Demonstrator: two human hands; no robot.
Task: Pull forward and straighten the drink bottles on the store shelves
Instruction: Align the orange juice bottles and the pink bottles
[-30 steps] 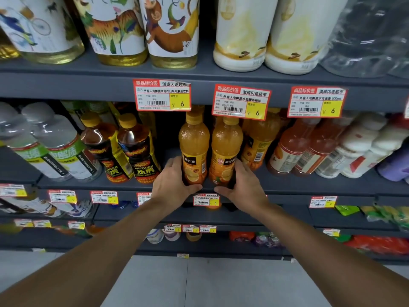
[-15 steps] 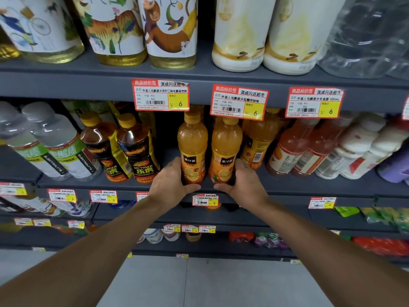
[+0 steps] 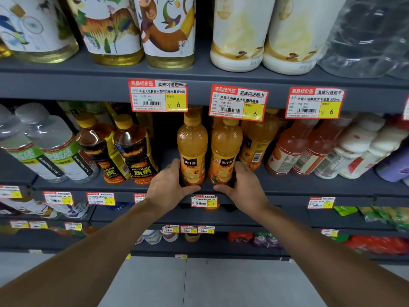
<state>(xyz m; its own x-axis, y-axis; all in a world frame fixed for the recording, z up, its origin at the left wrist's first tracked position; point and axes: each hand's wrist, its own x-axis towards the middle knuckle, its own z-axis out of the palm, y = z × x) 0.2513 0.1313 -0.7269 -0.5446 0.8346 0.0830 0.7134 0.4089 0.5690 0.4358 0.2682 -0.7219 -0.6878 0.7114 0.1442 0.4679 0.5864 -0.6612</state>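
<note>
Head view: left hand (image 3: 168,185) curls round the base of the left clear plastic orange-juice bottle (image 3: 192,147). Right hand (image 3: 241,187) grips the right orange-juice bottle (image 3: 225,149). Both stand upright at the front edge of the grey metal shelf (image 3: 309,187). Step: squaring the pair. Next, probably: let go, reach the bottles behind.

Worn on the head, wide-angle, alone. Faces a dark grey store shelf (image 3: 309,187) squarely from near, tipped slightly down. Takes in the left forearm (image 3: 88,251) from 7 o'clock, the right forearm (image 3: 321,258) from 5. Crops top-shelf bottles (image 3: 239,29) at 12 o'clock; catches floor (image 3: 199,284) at 6.
</note>
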